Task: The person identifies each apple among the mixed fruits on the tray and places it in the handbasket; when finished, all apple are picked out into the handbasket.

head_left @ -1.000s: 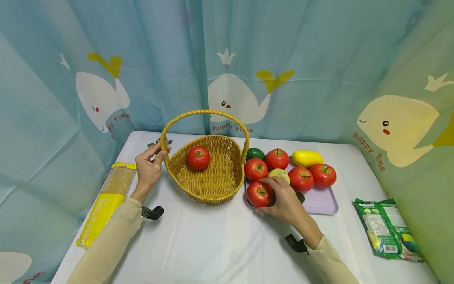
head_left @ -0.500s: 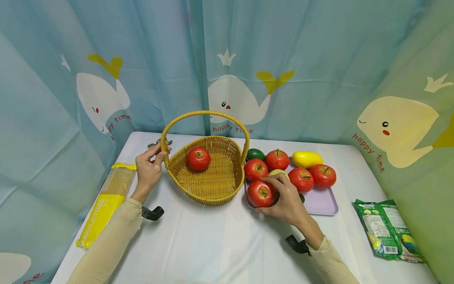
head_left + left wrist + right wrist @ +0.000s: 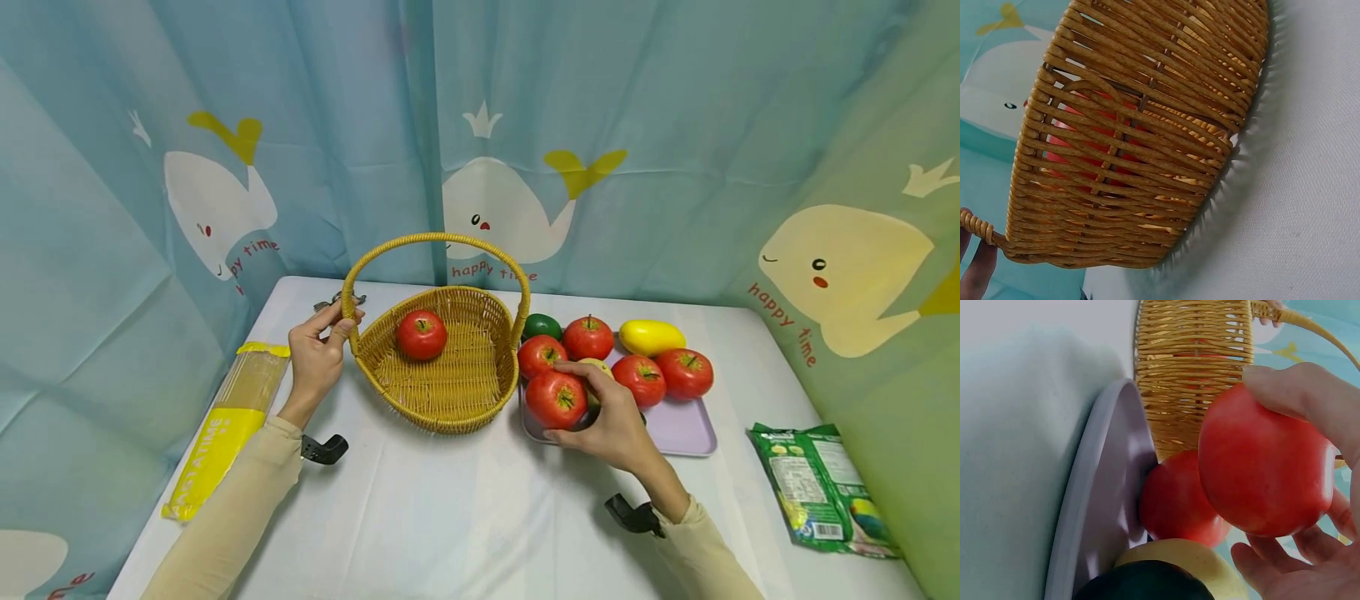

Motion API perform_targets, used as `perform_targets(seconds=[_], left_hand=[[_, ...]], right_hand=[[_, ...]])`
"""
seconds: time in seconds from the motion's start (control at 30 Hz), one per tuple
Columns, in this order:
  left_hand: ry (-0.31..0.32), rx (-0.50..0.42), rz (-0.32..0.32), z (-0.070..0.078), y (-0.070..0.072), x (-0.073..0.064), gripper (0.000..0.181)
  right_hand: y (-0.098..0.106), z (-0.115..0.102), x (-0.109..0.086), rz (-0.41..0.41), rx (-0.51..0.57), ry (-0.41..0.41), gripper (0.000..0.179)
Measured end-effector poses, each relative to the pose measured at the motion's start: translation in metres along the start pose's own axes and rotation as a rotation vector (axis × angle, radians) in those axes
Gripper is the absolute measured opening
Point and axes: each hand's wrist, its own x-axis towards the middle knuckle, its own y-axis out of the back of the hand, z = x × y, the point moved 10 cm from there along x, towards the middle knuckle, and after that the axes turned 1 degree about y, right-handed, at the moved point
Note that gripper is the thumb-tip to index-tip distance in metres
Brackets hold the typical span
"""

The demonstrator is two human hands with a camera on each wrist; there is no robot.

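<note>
A glossy red apple (image 3: 557, 400) is held, stem end showing, above a lilac tray (image 3: 688, 432) — a golden wicker basket (image 3: 468, 371) is stood upright beside the tray, pinched at its arched handle (image 3: 435, 237), another red apple (image 3: 422, 335) inside

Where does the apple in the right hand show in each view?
Head: the held apple is right of centre, below mid-height, in the right hand.
Left wrist: not in it; the red behind the weave is the apple inside the wicker basket.
Right wrist: right of centre, about mid-height.
Shared landmark: the wicker basket, visible in all three.
</note>
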Motion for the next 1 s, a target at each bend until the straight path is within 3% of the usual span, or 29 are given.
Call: perform_targets(seconds=[0.17, 0.47, 1.0], left_hand=[[-0.023, 0.03, -0.003, 0.002, 0.0, 0.0, 0.027], [0.0, 0.018, 0.003, 0.0, 0.0, 0.0, 0.027], [0.028, -0.026, 0.001, -0.002, -0.001, 0.001, 0.026]], right_hand=[[-0.001, 0.006, -0.001, -0.022, 0.087, -0.083, 0.092], [-0.004, 0.007, 0.001, -0.043, 0.271, -0.128, 0.086], [0.0, -0.009, 0.015, -0.075, 0.357, -0.229, 0.085]])
